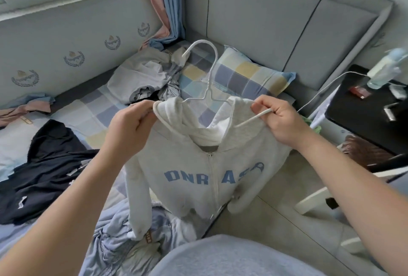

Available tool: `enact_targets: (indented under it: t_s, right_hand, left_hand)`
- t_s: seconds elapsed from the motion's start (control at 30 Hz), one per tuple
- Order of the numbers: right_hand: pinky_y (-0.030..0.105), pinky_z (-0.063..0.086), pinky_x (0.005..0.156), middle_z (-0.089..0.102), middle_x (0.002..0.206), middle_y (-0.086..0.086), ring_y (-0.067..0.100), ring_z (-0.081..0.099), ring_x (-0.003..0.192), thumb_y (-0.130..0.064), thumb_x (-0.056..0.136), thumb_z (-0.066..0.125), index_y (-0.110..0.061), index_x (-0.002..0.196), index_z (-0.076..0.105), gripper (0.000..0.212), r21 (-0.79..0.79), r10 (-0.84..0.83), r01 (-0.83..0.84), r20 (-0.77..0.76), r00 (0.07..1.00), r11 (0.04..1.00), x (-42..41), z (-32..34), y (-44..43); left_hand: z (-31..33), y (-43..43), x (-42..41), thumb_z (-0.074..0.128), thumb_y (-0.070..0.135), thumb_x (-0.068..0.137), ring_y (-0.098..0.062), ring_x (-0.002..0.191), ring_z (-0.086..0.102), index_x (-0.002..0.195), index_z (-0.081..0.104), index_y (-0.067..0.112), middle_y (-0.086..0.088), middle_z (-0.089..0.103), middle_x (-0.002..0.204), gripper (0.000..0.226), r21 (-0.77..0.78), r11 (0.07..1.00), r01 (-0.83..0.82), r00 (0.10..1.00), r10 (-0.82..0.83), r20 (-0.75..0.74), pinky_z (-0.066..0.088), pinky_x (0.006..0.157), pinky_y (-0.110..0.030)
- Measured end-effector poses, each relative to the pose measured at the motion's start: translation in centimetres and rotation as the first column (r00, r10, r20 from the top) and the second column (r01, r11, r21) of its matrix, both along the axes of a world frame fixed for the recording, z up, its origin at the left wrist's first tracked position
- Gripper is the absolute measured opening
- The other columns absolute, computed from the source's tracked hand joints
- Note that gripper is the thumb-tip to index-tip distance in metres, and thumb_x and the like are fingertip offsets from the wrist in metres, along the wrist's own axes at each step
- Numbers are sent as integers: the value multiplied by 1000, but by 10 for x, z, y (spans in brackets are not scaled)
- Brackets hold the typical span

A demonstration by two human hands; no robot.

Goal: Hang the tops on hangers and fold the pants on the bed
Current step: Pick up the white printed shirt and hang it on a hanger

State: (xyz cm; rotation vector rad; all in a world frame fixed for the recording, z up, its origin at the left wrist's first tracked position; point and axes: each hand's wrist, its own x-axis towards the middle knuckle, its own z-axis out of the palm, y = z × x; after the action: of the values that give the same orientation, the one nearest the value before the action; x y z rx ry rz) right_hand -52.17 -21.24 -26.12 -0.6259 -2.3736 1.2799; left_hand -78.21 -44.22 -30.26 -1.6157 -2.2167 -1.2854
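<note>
- Head view: grey hoodie (198, 165) on white hanger (209, 72), held at centre frame.
- Hoodie is gripped by left hand (130, 128); drawstring (254, 119) is pinched by right hand (280, 119).

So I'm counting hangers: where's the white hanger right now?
Centre of the head view: the white hanger sits in the grey hoodie between left hand and right hand, hook before the checked pillow.
</note>
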Motion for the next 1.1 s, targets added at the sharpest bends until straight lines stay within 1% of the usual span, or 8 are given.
enact_targets:
  t_s: [0.1,0.23,0.4,0.53,0.67,0.87,1.0,1.1]
  right_hand:
    - [32,45,69,65,85,4,16,58,75,-57,92,55,-33,91,62,25,32,-97,94,98,990,995,41,1,10]
    - [31,46,74,63,81,-7,10,60,78,-38,101,53,-27,88,58,18,137,-155,128,208,966,982,87,-1,9]
    - [23,42,64,61,72,-10,6,55,66,-33,102,53,-32,82,58,20,184,-337,309,141,931,933,155,12,-3]
    - [15,35,61,52,63,-17,-2,48,60,-27,101,55,-33,73,58,29,153,-447,433,73,891,888,232,23,-16]
    - [28,33,61,46,65,6,11,43,62,-30,99,57,-4,88,66,30,52,-585,583,44,810,811,336,24,-32]
    - [20,31,55,39,60,-12,4,37,57,-34,97,57,-14,70,53,34,22,-736,737,-28,676,676,477,22,-62]
    - [28,29,56,36,64,-6,10,35,60,-49,90,56,-7,72,50,46,20,-812,812,-11,584,584,579,12,-84]
    - [26,31,56,41,66,-8,5,38,62,-39,91,62,-7,77,58,35,-25,-882,883,39,470,469,653,9,-112]
  left_hand:
    - [1,26,14,60,18,99,-5,73,59,106,71,23,17,67,81,14,17,1000,21,991,-23,135,48,66,-24]
    - [16,73,66,57,26,97,-6,79,59,108,74,19,19,66,89,22,-35,982,184,983,-183,21,47,70,-23]
    - [35,121,143,54,20,99,0,68,48,101,72,10,30,49,80,21,-78,870,487,869,-491,-56,39,62,-15]
    - [36,157,198,55,16,99,-1,83,60,111,74,10,11,69,93,23,-128,739,662,743,-669,-25,44,75,-7]
    - [32,193,257,53,19,102,-6,64,54,89,70,31,-1,67,76,25,-96,750,654,746,-619,244,42,58,-13]
    - [49,219,431,48,21,103,7,74,56,92,56,42,30,60,83,25,-145,531,835,548,-829,115,38,63,-8]
    - [35,241,527,52,29,94,2,62,49,78,65,38,17,57,65,23,-94,501,860,503,-804,317,37,57,-12]
    - [28,259,601,55,44,82,-2,59,49,76,71,26,0,62,63,25,-45,543,838,503,-739,448,40,58,-24]
